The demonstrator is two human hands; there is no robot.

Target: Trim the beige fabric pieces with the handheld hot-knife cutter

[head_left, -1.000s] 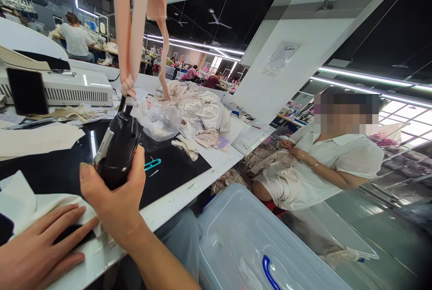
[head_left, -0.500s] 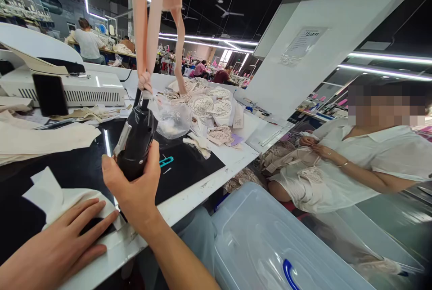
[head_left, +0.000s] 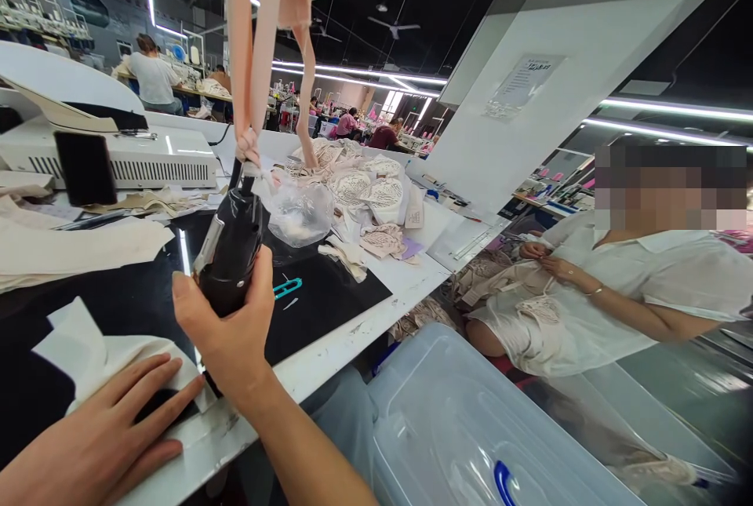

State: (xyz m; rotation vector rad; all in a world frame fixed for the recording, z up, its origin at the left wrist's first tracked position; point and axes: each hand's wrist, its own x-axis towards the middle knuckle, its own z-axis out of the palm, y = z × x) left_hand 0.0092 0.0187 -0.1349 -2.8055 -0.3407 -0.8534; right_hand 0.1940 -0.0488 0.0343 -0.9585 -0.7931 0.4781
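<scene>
Black tool (head_left: 232, 259), hung from peach straps (head_left: 241, 59) seemingly to ease its weight, is gripped in the curled right hand (head_left: 238, 341) at the tabletop edge (head_left: 353, 325); white fabric (head_left: 88, 361) is pressed beneath the spread left hand (head_left: 111, 427).

Hand tool (head_left: 227, 274): black — we see silver along one side
Straps (head_left: 266, 35): peach
Cloth (head_left: 118, 353): off-white
Mat (head_left: 329, 306): black
Counter (head_left: 353, 332): white
Slotted piece (head_left: 297, 282): teal
Lacy cups (head_left: 385, 194): pale — darker tracery, we notice

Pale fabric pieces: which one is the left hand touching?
The nearer piece, with the upturned flap; the stacked pieces lie farther back, untouched.
</scene>
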